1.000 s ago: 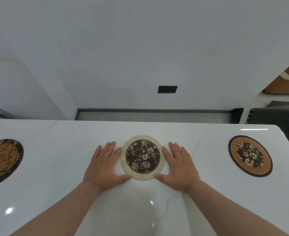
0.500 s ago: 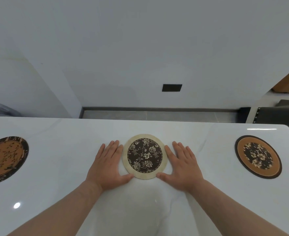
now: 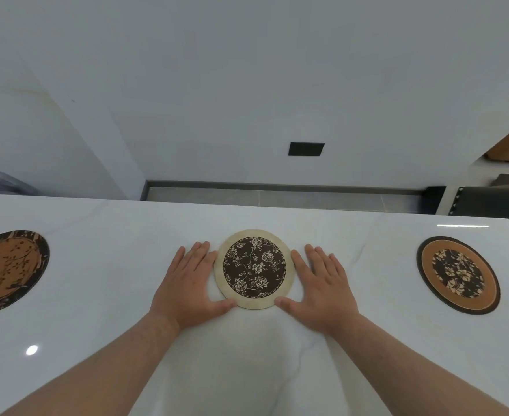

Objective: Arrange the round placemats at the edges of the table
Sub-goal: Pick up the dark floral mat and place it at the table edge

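Observation:
A cream-rimmed round placemat (image 3: 254,268) with a dark brown floral centre lies flat near the far edge of the white table (image 3: 112,295). My left hand (image 3: 187,285) rests flat on the table against the mat's left rim, thumb at its near edge. My right hand (image 3: 322,285) mirrors it on the right rim. Both hands lie flat with fingers extended, cupping the mat from the sides. A black-rimmed orange placemat (image 3: 458,274) with a floral centre lies at the right end. A dark brown and orange placemat (image 3: 5,270) lies at the left end, partly cut off by the frame.
The table's far edge runs straight across, with a grey floor strip (image 3: 277,198) and a white wall behind it. A dark chair (image 3: 496,199) stands past the table's right corner. A black wall plate (image 3: 306,149) sits on the wall.
The view has shifted a little to the left, so all mats appear further right. Both hands and the middle mat sit slightly further from me on the table.

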A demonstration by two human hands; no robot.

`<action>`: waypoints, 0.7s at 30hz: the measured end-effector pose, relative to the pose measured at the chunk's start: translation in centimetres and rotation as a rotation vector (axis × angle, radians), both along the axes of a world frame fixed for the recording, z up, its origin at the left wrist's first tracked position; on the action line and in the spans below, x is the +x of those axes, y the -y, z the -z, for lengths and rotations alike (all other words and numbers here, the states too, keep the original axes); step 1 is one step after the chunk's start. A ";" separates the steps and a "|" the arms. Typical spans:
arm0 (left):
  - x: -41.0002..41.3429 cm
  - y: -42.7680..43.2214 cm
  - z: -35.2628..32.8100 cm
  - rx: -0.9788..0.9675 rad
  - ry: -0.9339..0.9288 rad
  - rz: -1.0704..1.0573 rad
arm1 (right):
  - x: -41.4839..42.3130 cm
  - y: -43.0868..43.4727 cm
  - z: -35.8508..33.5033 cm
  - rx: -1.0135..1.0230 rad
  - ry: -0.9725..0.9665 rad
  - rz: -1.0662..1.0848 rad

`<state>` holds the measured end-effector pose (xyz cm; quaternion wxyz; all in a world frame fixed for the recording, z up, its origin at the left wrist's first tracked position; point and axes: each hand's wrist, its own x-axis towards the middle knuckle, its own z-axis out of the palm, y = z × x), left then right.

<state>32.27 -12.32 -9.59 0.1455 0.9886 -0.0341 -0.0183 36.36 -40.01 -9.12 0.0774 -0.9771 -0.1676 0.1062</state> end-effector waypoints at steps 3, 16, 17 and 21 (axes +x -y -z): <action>0.1 0.1 0.1 0.007 -0.007 -0.001 | 0.0 0.1 -0.1 0.006 0.002 0.002; 0.1 0.1 0.1 0.033 -0.021 -0.005 | 0.0 0.1 0.0 -0.017 0.007 0.000; 0.1 0.2 0.1 0.029 -0.024 -0.005 | 0.1 0.2 0.0 -0.020 0.007 0.000; 0.5 -0.2 0.1 0.027 -0.045 -0.015 | 0.3 -0.2 0.0 -0.015 -0.002 -0.008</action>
